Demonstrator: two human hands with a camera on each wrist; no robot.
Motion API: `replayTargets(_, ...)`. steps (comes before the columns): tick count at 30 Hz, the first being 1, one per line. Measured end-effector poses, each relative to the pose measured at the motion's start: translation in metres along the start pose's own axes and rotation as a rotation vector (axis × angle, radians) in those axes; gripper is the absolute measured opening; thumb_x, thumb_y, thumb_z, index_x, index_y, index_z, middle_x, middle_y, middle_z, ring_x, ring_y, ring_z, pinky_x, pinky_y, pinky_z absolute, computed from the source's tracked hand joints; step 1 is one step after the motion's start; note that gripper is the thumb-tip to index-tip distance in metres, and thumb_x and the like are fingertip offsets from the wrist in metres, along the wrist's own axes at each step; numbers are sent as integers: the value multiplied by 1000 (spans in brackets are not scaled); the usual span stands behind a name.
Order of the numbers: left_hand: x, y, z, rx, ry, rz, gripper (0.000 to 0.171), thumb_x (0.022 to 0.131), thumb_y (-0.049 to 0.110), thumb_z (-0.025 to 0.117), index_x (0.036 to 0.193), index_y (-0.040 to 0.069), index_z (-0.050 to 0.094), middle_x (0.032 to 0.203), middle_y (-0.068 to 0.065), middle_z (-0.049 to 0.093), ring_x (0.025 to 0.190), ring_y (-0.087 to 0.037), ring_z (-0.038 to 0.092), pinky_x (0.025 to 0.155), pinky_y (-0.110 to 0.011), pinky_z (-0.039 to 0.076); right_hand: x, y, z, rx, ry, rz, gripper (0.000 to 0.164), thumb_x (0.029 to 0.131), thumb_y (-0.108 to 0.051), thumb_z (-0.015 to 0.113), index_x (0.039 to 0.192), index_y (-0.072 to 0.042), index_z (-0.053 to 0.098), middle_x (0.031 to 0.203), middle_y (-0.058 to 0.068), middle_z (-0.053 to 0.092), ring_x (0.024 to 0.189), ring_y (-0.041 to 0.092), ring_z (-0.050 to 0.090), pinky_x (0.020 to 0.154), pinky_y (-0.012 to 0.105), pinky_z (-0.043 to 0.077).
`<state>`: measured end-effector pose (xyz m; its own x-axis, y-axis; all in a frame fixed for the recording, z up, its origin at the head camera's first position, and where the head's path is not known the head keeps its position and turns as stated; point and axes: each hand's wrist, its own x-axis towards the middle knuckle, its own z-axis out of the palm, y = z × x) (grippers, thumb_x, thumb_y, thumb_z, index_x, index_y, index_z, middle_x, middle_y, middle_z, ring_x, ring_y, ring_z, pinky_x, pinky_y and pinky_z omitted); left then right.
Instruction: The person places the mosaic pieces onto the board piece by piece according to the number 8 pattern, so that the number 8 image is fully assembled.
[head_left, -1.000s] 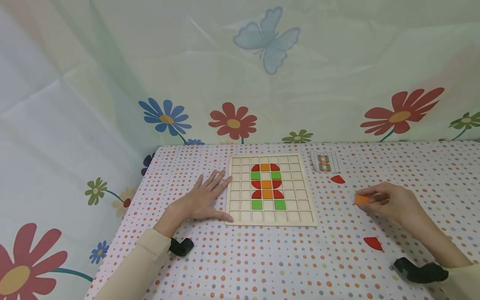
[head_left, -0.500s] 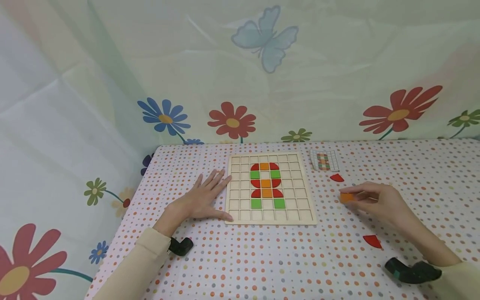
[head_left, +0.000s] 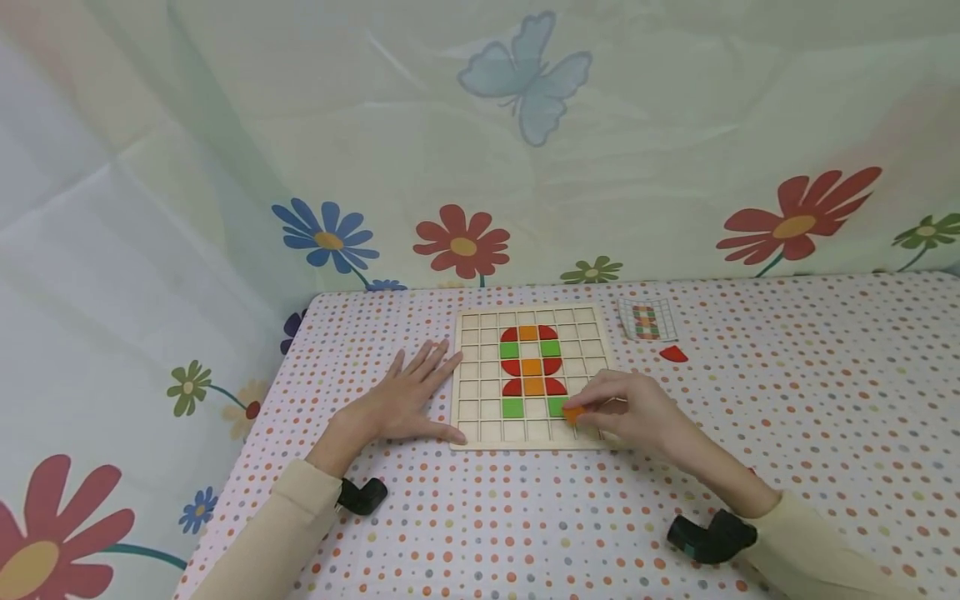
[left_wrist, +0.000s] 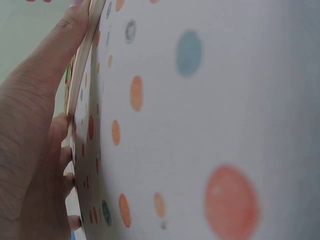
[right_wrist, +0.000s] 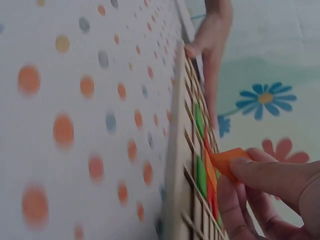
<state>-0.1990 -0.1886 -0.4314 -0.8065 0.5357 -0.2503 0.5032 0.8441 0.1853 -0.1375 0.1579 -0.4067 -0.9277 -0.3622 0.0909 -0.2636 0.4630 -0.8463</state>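
Note:
A wooden grid board [head_left: 487,433] lies on the table with red, green and orange tiles set in its middle columns. My left hand [head_left: 401,402] rests at the board's left edge, fingers spread, thumb touching the lower left corner. Between thumb and fingers my right hand [head_left: 626,407] pinches an orange square tile [head_left: 573,414], over the board just right of the lower right green tile [head_left: 557,406]. The right wrist view shows that orange tile [right_wrist: 229,161] tilted and raised above the grid. One cell between the two lower green tiles is bare wood.
A small pattern card [head_left: 647,320] lies right of the board, with a red quarter-round tile [head_left: 673,354] below it. Another red piece is mostly hidden by my right forearm. The dotted cloth [head_left: 450,533] covers the table; a floral curtain [head_left: 637,167] hangs behind.
My right hand has carried the orange tile leftward from the table's right side to over the board. The left hand has stayed in place.

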Motion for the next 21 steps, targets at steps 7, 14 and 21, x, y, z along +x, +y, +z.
replayTargets(7, 0, 0, -2, -12, -11, 4, 121, 84, 79, 67, 170, 20, 6, 176, -6, -4, 161, -29, -8, 127, -61, -2, 9, -5, 37, 28, -17, -32, 16, 88, 0, 83, 102, -8, 85, 96, -1, 69, 91, 19, 62, 71, 19, 56)
replayTargets(14, 1, 0, -2, -8, -4, 9, 121, 84, 78, 68, 170, 19, 7, 176, -6, -4, 161, -29, -8, 127, -62, -2, 7, -9, 47, -133, 35, -59, 16, 86, -1, 84, 101, -5, 85, 92, -6, 66, 82, 11, 54, 65, 20, 47)
replayTargets(21, 1, -1, 0, 0, -2, 8, 122, 83, 79, 67, 170, 19, 7, 176, -6, -4, 161, -30, -7, 127, -62, -2, 6, -7, 51, -173, 26, -126, 15, 85, 5, 83, 98, -1, 84, 94, -5, 63, 85, 11, 59, 67, 20, 51)
